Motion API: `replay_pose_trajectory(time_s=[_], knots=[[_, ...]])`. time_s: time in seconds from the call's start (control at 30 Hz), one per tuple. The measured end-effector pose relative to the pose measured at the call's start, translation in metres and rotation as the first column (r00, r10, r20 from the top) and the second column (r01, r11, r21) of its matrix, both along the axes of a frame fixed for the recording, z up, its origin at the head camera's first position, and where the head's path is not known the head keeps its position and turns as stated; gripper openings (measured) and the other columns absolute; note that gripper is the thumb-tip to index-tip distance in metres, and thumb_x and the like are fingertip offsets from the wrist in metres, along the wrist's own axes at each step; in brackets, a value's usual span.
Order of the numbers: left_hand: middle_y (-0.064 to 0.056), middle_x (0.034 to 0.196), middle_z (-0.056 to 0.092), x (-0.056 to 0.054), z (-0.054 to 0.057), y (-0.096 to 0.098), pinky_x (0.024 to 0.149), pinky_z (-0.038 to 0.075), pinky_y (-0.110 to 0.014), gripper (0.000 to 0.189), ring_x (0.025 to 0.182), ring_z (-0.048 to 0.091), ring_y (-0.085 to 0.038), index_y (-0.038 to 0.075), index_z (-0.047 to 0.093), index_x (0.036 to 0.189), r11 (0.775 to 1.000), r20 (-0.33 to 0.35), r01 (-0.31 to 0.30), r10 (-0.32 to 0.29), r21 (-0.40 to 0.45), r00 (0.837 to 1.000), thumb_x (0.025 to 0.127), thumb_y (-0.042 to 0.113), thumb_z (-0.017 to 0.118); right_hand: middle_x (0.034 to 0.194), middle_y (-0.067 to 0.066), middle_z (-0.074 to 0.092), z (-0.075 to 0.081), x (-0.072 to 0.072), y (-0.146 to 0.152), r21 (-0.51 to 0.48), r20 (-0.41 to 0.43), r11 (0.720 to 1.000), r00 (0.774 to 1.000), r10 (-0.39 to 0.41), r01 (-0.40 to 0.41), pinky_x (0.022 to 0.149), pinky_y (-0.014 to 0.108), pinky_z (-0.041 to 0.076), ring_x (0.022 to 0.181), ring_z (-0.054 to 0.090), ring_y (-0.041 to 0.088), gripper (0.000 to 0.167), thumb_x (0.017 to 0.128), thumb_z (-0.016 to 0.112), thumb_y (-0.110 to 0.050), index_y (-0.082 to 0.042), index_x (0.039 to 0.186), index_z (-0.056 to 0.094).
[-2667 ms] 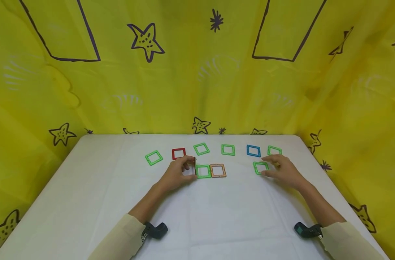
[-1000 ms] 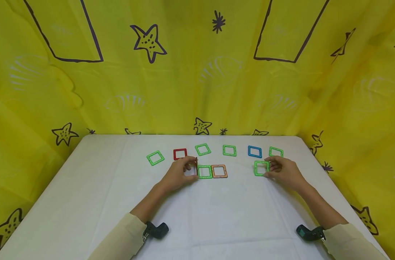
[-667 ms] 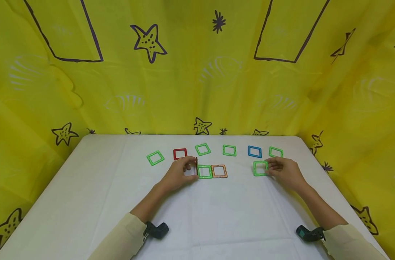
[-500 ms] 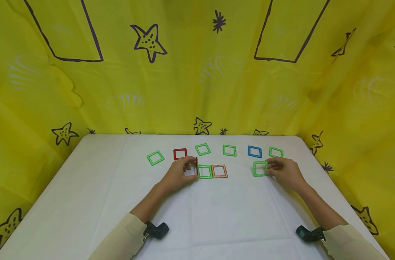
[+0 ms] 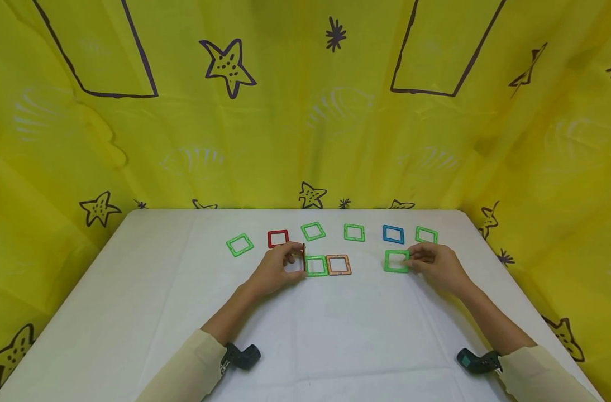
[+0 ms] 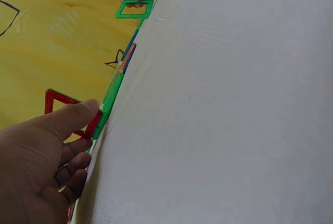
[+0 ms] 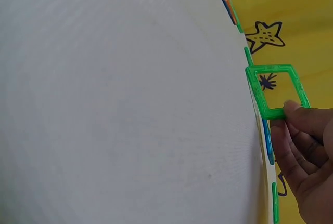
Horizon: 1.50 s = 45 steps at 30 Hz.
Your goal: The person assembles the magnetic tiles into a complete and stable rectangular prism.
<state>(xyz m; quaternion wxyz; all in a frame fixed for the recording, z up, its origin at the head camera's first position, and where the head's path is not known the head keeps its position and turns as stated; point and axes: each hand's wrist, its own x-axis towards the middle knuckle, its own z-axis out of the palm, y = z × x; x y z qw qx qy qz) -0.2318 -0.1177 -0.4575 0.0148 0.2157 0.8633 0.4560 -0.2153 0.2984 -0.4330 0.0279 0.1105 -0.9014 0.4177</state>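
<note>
Gripping a red square [image 6: 93, 126] upright in the left hand [image 5: 274, 268] and pinching a raised green square [image 7: 273, 68] in the right hand [image 5: 440, 269], seemingly mid-build, likely next needing careful alignment.

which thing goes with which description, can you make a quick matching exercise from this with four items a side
1. left hand
2. right hand
3. blue tile
4. orange tile

A. lies flat, apart from other tiles
B. holds a green tile
C. lies edge to edge with a flat green tile
D. holds an upright red tile

Pairs: 1-D, 2-B, 3-A, 4-C
</note>
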Motion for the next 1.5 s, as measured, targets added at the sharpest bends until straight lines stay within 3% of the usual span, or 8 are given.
replay_pose_trajectory(time_s=[0.4, 0.77, 1.03, 1.23, 1.5], knots=[[-0.001, 0.123, 0.07, -0.001, -0.001, 0.0, 0.09, 0.051, -0.037, 0.06, 0.101, 0.057, -0.02, 0.005, 0.063, 0.138, 1.0, -0.006, 0.002, -0.002, -0.002, 1.0, 0.085, 0.014, 0.089, 0.101, 0.018, 0.075, 0.005, 0.003, -0.018, -0.115, -0.015, 0.992, 0.999, 0.047, -0.048, 0.068, 0.025, 0.058, 0.083, 0.073, 0.02, 0.024, 0.094, 0.078, -0.001, 0.011, 0.113, 0.069], [-0.001, 0.124, 0.07, 0.0, -0.001, -0.001, 0.091, 0.051, -0.037, 0.061, 0.102, 0.058, -0.02, 0.006, 0.063, 0.138, 1.0, 0.007, 0.003, -0.003, 0.015, 1.0, 0.084, 0.014, 0.091, 0.1, 0.017, 0.075, 0.003, 0.004, -0.04, -0.163, -0.062, 0.983, 0.995, 0.074, -0.083, 0.076, 0.021, 0.057, 0.087, 0.072, 0.014, 0.02, 0.092, 0.079, 0.001, 0.008, 0.108, 0.07], [0.0, 0.123, 0.07, 0.001, 0.0, 0.0, 0.091, 0.051, -0.04, 0.06, 0.102, 0.057, -0.021, 0.006, 0.064, 0.138, 1.0, 0.008, -0.006, 0.006, 0.02, 1.0, 0.084, 0.013, 0.09, 0.103, 0.012, 0.074, 0.004, 0.004, -0.057, -0.13, -0.074, 0.989, 0.995, 0.064, -0.073, 0.078, 0.021, 0.056, 0.093, 0.07, 0.022, 0.018, 0.092, 0.08, -0.001, 0.003, 0.107, 0.072], [-0.001, 0.124, 0.07, 0.0, 0.0, 0.0, 0.091, 0.051, -0.04, 0.06, 0.102, 0.058, -0.021, 0.006, 0.064, 0.138, 1.0, 0.008, -0.006, 0.006, 0.022, 1.0, 0.085, 0.012, 0.09, 0.101, 0.012, 0.074, 0.001, 0.001, -0.067, -0.157, -0.075, 0.982, 0.993, 0.094, -0.105, 0.078, 0.023, 0.058, 0.092, 0.07, 0.019, 0.016, 0.091, 0.08, 0.002, 0.002, 0.105, 0.072], [-0.001, 0.123, 0.07, -0.001, 0.0, -0.001, 0.09, 0.05, -0.039, 0.061, 0.1, 0.057, -0.021, 0.005, 0.063, 0.141, 1.0, -0.006, 0.001, -0.001, 0.012, 1.0, 0.086, 0.012, 0.089, 0.1, 0.009, 0.073, -0.001, -0.001, -0.085, -0.166, -0.083, 0.975, 0.988, 0.134, -0.146, 0.078, 0.025, 0.058, 0.093, 0.07, 0.023, 0.016, 0.091, 0.08, 0.0, 0.0, 0.106, 0.073]])
